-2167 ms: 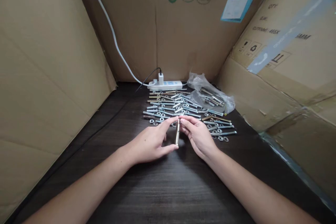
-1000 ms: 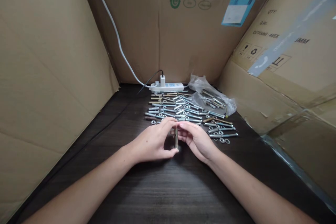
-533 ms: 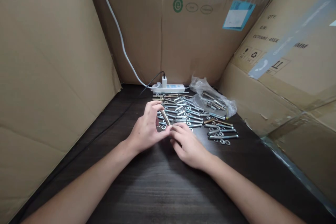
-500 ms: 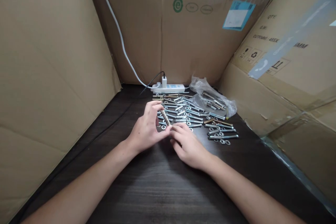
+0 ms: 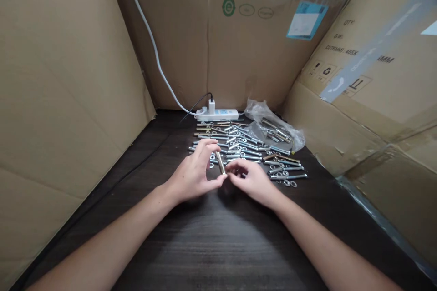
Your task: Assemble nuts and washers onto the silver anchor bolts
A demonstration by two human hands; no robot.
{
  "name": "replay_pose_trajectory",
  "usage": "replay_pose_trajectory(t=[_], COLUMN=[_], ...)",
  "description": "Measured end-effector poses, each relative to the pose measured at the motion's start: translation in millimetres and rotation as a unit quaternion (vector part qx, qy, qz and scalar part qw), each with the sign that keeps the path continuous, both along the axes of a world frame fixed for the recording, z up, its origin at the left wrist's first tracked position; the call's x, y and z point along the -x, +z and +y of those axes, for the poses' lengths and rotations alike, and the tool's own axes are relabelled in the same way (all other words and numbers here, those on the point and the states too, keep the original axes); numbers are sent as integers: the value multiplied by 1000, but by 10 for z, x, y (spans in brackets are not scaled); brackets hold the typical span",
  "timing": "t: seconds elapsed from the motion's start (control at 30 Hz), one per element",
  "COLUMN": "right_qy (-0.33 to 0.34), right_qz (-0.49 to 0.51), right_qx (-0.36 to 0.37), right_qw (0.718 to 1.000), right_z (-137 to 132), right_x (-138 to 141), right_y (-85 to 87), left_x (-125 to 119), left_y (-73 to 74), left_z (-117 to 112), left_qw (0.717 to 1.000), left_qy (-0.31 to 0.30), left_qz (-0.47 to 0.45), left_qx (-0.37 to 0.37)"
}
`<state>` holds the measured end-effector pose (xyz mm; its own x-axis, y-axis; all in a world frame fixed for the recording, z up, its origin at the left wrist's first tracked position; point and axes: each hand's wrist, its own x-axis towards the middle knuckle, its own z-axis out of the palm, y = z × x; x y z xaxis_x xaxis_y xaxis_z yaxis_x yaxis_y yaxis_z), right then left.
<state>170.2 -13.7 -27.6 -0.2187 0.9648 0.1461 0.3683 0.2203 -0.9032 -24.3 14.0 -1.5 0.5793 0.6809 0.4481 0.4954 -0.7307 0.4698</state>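
Observation:
Between the thumb and fingertips of my left hand [image 5: 196, 170] is a short metal sleeve [image 5: 221, 163], brassy and shiny, tilted with its lower end toward my thumb. My right hand [image 5: 252, 181] is beside that lower end, with its fingers curled in and thumb near the index finger. Whatever the right fingers pinch, if anything, is too small to make out. Just beyond both hands lie rows of expansion bolts [image 5: 244, 147], silver and some brassy, with loose washers and nuts [image 5: 290, 183] among them.
A clear plastic bag [image 5: 296, 137] with more metal sleeves lies at the back right. Behind the bolts sits a white power strip [image 5: 223, 114] with a plug and cables. Cardboard walls [image 5: 177, 54] stand on three sides of the dark table [image 5: 218, 245].
My left hand has moved slightly right and nearer with the sleeve, which now stands more upright. My right hand has shifted right, its fingers drawn back from the sleeve's lower end and curled.

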Motion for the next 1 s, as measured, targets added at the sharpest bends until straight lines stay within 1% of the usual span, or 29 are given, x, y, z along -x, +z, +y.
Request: replay_pose_trajectory(t=[0.03, 0.07, 0.1, 0.13, 0.17, 0.2, 0.27, 0.47, 0.63, 0.73, 0.9, 1.0], right_qy=[-16, -29, -38, -43, -45, -44, -42, -53, -49, -70, -104, -103], right_qz=[103, 202, 288, 353, 399, 429, 458, 482, 507, 510, 505, 503], right_qx=[55, 105, 144, 171, 189, 201, 209, 224, 227, 212, 194, 190], right_qw=[993, 973, 946, 919, 896, 880, 863, 845, 830, 831, 835, 837], right_z=[25, 46, 62, 71, 73, 69, 51, 2, 1, 10, 29, 33], right_x=[-22, -38, -48, -50, -47, -38, -15, 46, 60, 55, 47, 45], right_y=[21, 41, 58, 72, 82, 90, 100, 111, 73, 47, 46, 73], left_x=[-7, -15, -24, -35, -46, -57, -76, -95, -120, -133, -140, -138], left_y=[6, 13, 21, 29, 36, 42, 49, 41, -3, -19, -6, -1], left_z=[-17, -37, -60, -83, -105, -125, -154, -163, -171, -172, -170, -164], left_qw=[1000, 1000, 999, 998, 996, 994, 990, 987, 986, 986, 989, 989], left_qy=[-13, -27, -44, -64, -84, -104, -131, -141, -139, -127, -112, -113], left_qz=[4, 7, 10, 13, 15, 18, 21, 6, -1, 20, 30, 30], left_qx=[1, 3, 8, 16, 27, 38, 56, 74, 96, 104, 92, 88])
